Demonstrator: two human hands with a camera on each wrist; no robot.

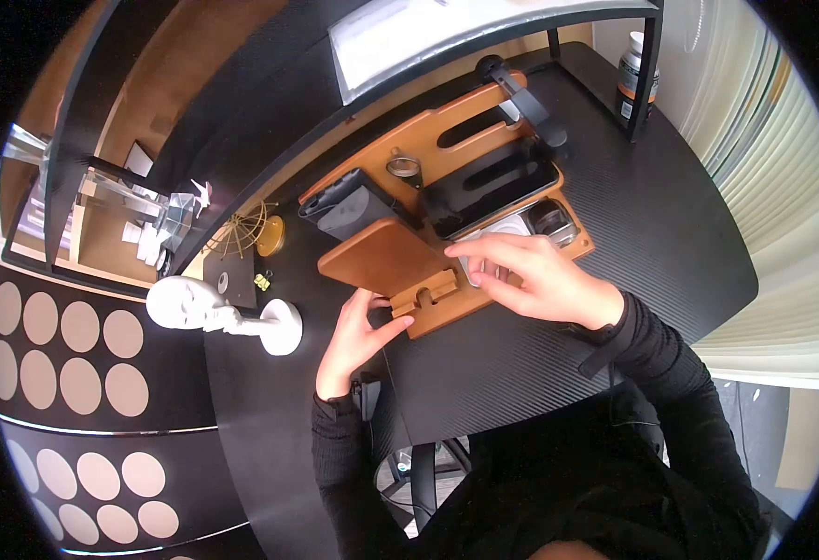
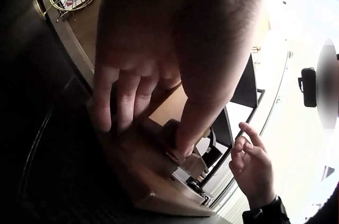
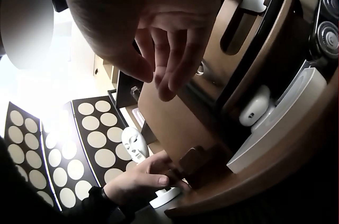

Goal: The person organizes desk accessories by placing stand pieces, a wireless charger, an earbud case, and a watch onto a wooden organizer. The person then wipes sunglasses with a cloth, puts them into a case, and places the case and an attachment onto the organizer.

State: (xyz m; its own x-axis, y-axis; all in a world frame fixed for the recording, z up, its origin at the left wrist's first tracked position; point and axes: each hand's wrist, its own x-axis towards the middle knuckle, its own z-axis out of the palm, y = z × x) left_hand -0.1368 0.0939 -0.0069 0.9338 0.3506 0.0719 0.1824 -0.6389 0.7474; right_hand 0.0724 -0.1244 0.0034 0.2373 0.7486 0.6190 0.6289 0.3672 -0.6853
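Note:
A wooden desk organizer [image 1: 447, 313] lies on the black desk. A brown flat panel [image 1: 386, 257] with rounded corners leans upright in its front left part. My left hand [image 1: 353, 338] grips the organizer's left end, thumb on the front edge and fingers down the side; the left wrist view shows this hand [image 2: 143, 70] close up. Above the organizer's front right part hovers my right hand [image 1: 545, 278], fingers loosely bent and nothing between them in the right wrist view. Below it are a white case-like item [image 3: 280, 121] and a small white rounded piece [image 3: 255, 106].
The organizer also carries a black tray [image 1: 489, 187], a ring of keys [image 1: 404, 168], a dark grey pouch-like item [image 1: 358, 213] and a shaver head [image 3: 331, 36]. A white head figurine [image 1: 282, 327] stands left. Behind runs a black shelf frame [image 1: 335, 121], with a bottle [image 1: 631, 75] at right.

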